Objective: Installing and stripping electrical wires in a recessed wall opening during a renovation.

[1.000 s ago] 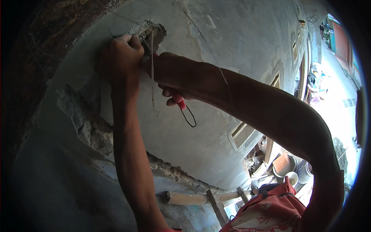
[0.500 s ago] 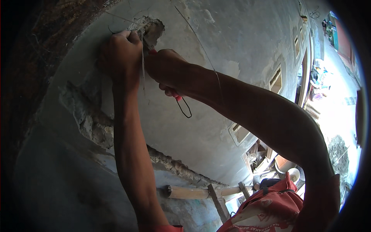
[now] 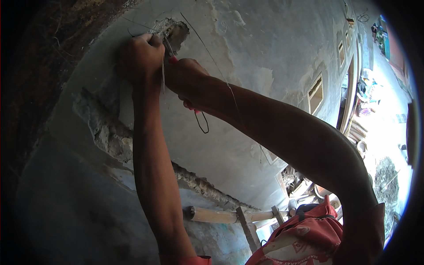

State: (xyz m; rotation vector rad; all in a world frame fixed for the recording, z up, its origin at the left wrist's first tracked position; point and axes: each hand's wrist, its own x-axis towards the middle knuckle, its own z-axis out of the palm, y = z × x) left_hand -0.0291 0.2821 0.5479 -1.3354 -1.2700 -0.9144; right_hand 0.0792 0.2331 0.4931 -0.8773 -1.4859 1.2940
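Observation:
My left hand point(image 3: 141, 59), fingers closed, presses at the left edge of a broken hole point(image 3: 178, 34) in the grey plastered wall point(image 3: 243, 154); what its fingers pinch is hidden. My right hand point(image 3: 187, 79) is closed round a red-handled tool point(image 3: 173, 59), whose metal end reaches up into the hole beside my left fingertips. A narrow black loop point(image 3: 202, 123) hangs below the tool's handle. A thin pale strip point(image 3: 163, 84) dangles between my hands, and loose wires point(image 3: 198, 37) cross the wall near them.
A long, jagged channel point(image 3: 112, 143) is chipped along the wall below my forearms. A bamboo ladder point(image 3: 212, 214) lies at the bottom beside my red clothing. At right are small framed wall openings point(image 3: 315, 95), a bright path with piled clutter point(image 3: 366, 95), and a rough dark surface point(image 3: 39, 53) borders the left.
My right hand and the tool have risen slightly in the view, and the black loop hangs higher and further left. My left hand stays at the hole's edge, slightly higher.

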